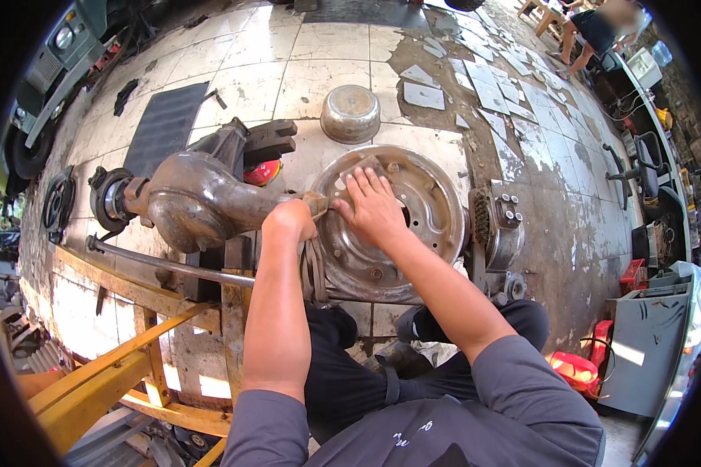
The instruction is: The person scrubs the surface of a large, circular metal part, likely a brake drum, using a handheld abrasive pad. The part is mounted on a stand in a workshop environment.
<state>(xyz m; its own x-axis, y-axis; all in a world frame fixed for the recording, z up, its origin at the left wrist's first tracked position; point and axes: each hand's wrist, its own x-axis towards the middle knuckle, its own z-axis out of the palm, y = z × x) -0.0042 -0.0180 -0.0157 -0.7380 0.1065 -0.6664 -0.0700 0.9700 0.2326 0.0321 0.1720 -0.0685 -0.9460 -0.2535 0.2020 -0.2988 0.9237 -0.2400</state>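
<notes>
Your spread right hand (pixel 372 208) is covering the wheel's (pixel 434 208) ten o'clock; your left hand (pixel 290 218) is hiding its grip, unreadable.

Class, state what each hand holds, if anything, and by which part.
The left hand is at a tan, cloth-like piece; whether it grips it cannot be told. The right hand lies open over the metal wheel, gripping nothing visible.

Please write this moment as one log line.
left hand: closed on brownish material; right hand: spread over metal wheel; nearby: metal bowl
</notes>
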